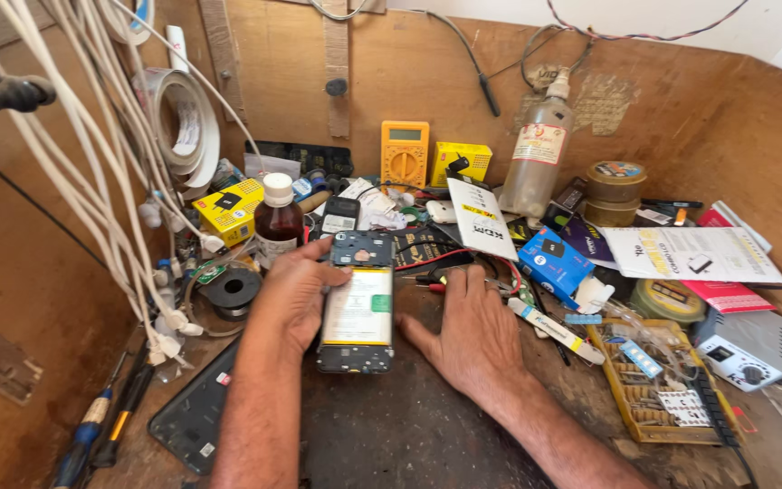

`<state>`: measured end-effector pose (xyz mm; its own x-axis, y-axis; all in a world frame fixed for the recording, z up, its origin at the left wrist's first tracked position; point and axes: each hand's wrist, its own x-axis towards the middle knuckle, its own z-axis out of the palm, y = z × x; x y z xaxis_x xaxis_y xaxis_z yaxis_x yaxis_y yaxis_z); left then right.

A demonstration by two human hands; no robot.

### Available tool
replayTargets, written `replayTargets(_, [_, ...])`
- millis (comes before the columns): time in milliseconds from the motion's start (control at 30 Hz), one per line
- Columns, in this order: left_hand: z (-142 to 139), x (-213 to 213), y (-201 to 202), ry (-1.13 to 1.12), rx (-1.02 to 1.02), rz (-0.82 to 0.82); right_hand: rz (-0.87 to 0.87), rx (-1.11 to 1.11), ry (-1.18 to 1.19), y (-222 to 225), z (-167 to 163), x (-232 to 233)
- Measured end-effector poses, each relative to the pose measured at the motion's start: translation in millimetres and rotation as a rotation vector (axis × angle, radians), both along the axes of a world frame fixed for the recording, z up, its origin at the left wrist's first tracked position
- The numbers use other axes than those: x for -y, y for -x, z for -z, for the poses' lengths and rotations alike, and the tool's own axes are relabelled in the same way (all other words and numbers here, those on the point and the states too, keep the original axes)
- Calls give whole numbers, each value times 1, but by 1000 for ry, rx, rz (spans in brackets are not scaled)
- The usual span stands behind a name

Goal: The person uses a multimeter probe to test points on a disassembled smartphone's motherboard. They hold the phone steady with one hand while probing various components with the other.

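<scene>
My left hand (290, 294) grips an opened phone (357, 303) by its left side, back cover off, with the battery and its pale label showing. The phone is tilted up above the dark work mat (391, 426). My right hand (468, 340) lies flat on the mat just right of the phone, fingers together, holding nothing. A red wire (441, 257) runs behind the fingertips of that hand.
A brown bottle (278, 222), solder spool (233, 290) and hanging white cables (110, 181) are to the left. A dark phone cover (194, 417) and screwdrivers (92, 426) lie lower left. Yellow multimeter (405, 154), spray bottle (536, 154), blue box (554, 263), screw case (653, 380) and papers (690, 254) fill the back and right.
</scene>
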<state>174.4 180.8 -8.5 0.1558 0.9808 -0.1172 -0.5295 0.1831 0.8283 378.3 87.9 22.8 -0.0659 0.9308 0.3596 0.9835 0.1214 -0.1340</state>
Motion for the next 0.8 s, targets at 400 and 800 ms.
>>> replayTargets(400, [0,6,-9,8,-48,63,148,-31,26,0,12,-16])
replayTargets(800, [2,6,-17,12,-48,91,214,-83,112,-25,6,-7])
